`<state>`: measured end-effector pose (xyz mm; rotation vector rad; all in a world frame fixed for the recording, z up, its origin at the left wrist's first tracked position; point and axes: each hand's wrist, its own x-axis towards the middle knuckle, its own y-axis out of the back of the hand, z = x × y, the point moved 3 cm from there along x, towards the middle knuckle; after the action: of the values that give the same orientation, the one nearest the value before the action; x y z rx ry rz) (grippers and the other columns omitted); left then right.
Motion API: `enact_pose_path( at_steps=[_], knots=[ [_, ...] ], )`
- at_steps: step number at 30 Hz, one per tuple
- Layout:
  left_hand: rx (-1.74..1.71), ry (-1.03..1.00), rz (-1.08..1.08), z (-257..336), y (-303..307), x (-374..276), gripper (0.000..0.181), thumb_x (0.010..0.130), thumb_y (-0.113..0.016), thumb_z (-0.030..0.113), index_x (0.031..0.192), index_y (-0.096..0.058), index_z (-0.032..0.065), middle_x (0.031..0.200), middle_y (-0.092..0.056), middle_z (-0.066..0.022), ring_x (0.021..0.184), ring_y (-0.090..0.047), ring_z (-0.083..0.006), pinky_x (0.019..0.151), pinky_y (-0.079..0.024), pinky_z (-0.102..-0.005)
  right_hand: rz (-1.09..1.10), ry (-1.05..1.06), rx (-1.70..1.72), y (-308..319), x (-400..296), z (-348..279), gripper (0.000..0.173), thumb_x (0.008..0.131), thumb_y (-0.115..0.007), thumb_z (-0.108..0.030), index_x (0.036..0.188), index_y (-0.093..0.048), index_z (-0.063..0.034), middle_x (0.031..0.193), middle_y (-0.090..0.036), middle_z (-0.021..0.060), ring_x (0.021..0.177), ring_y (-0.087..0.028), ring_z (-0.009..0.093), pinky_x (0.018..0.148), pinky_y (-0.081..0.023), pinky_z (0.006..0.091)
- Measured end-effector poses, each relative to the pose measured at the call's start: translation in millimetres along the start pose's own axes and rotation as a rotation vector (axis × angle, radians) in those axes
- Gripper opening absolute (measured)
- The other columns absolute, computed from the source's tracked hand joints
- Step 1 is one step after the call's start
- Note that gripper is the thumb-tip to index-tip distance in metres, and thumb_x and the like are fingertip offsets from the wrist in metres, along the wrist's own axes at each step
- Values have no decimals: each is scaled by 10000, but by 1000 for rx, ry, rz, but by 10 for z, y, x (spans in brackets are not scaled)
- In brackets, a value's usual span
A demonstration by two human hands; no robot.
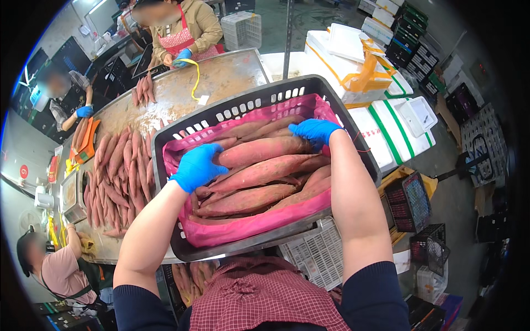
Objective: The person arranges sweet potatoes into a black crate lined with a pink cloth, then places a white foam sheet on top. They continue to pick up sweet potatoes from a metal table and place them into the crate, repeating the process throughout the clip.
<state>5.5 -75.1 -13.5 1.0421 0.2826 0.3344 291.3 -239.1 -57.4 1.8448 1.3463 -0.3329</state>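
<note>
A black plastic crate (248,108) lined with a pink net bag (265,223) stands before me, full of long sweet potatoes. My left hand (199,166), in a blue glove, has its fingers and thumb around the left end of a large sweet potato (265,150). My right hand (316,133), gloved alike, is at the right end of the same sweet potato, its fingertips partly hidden among the roots. More sweet potatoes (248,200) lie lengthwise below it. Left of the crate, a big pile of thinner sweet potatoes (124,173) covers part of the metal table (165,105).
Co-workers stand at the table's far edge and left side, one holding a yellow strap (196,78). A scale (74,196) sits at the left. White foam boxes (343,74) are stacked at the upper right, beside a metal post (288,41). A grey crate (316,252) is below the black one.
</note>
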Motion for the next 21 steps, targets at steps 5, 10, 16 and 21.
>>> enact_pose_path(
  at_steps=[5,10,16,21],
  knots=[
    [-480,150,-190,-347,-207,-99,431,778,-744,318,1073,-630,25,911,-670,-116,832,-626,-168,760,-501,-306,49,16,102,60,-121,-240,654,898,-475,-588,1276,-516,-56,1162,-568,150,765,-635,274,686,-538,406],
    [-547,131,-298,-432,-204,-96,431,842,-671,363,1080,-626,6,891,-665,-127,809,-615,-167,739,-498,-299,9,208,54,60,-121,-278,376,888,-583,-394,1039,-603,-51,886,-647,114,649,-609,193,586,-518,318],
    [142,-121,69,-47,-163,-204,692,752,-682,507,1233,-538,32,1020,-605,-190,952,-570,-353,849,-448,-413,-3,146,42,112,-5,-129,351,894,-578,-375,1059,-602,-65,930,-651,116,677,-620,202,604,-525,327],
    [204,-242,135,82,-167,-242,965,611,-777,495,1375,-392,50,1173,-518,-203,1054,-503,-390,956,-393,-455,-160,-15,63,-34,-222,-223,554,863,-599,-495,1228,-478,-95,1180,-544,186,892,-639,287,662,-560,404]
  ],
)
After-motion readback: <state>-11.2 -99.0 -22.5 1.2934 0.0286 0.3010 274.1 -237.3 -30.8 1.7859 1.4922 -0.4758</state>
